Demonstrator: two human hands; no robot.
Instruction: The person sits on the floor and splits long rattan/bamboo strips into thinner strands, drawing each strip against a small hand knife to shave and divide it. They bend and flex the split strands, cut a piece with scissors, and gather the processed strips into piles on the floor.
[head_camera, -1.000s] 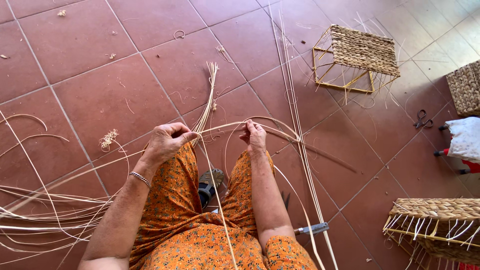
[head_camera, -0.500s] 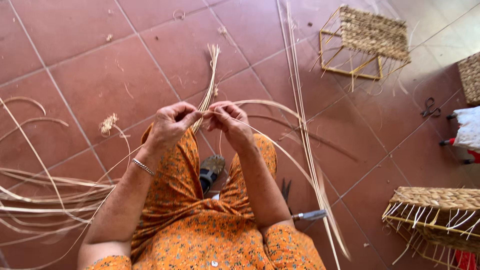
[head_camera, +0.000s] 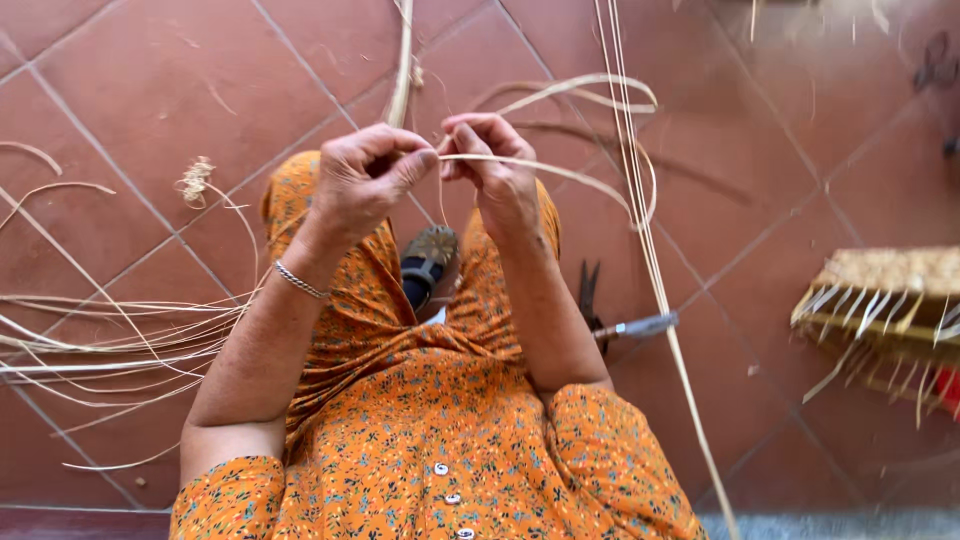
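Note:
I sit in an orange flowered dress (head_camera: 420, 440) over a red tiled floor. My left hand (head_camera: 365, 180) pinches a bundle of pale straw strands (head_camera: 402, 70) that runs up out of view. My right hand (head_camera: 495, 165) is closed on a thin straw strand (head_camera: 570, 175) that loops to the right and curls back. Both hands meet above my knees, fingertips almost touching.
Loose straw strands (head_camera: 110, 345) fan over the floor at the left. Long straight strands (head_camera: 640, 230) run down the right side. A knife (head_camera: 635, 325) and dark scissors (head_camera: 588, 290) lie by my right leg. A woven basket piece (head_camera: 885, 300) lies at the right. A sandal (head_camera: 425, 262) shows between my knees.
My hands have come together and risen nearer the camera. The view has tilted down, and the far woven frame has left the picture.

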